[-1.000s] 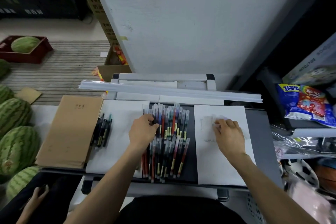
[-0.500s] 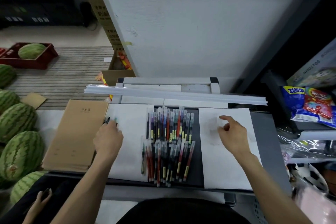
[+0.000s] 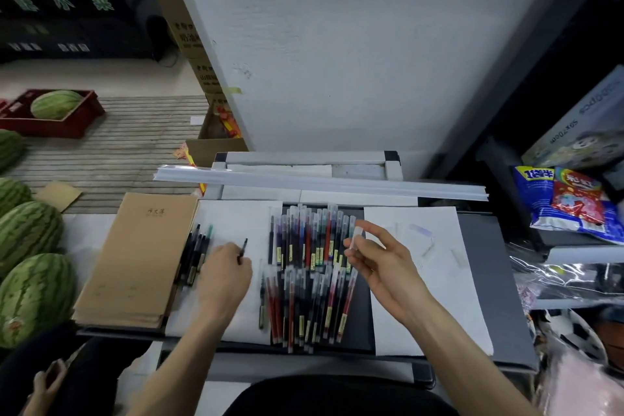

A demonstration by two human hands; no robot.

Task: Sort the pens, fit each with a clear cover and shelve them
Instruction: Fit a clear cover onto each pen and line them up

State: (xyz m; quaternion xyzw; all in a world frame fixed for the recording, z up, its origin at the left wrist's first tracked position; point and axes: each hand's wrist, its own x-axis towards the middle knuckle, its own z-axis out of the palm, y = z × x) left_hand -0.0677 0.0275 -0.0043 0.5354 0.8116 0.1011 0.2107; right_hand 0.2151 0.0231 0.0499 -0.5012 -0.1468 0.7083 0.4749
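A pile of capped pens [image 3: 309, 267] in red, blue and black lies on the dark tray between two white sheets. A small group of sorted dark pens [image 3: 195, 253] lies at the left sheet's edge by the brown notebooks. My left hand [image 3: 224, 272] grips a black pen [image 3: 242, 251] whose tip points up, over the left sheet [image 3: 243, 223]. My right hand [image 3: 380, 262] pinches a clear cover [image 3: 355, 237] above the pile's right side. A few more clear covers [image 3: 429, 246] lie on the right sheet.
A stack of brown notebooks [image 3: 138, 260] lies on the left. Long white strips [image 3: 320, 181] run across the back of the tray. Watermelons [image 3: 30, 267] sit at far left, snack bags [image 3: 570, 199] on shelves at right. Another person's hand [image 3: 47, 382] shows at bottom left.
My left hand went from the pen pile to the sorted group at the left and now holds a black pen. My right hand lifted off the right sheet with a clear cover.
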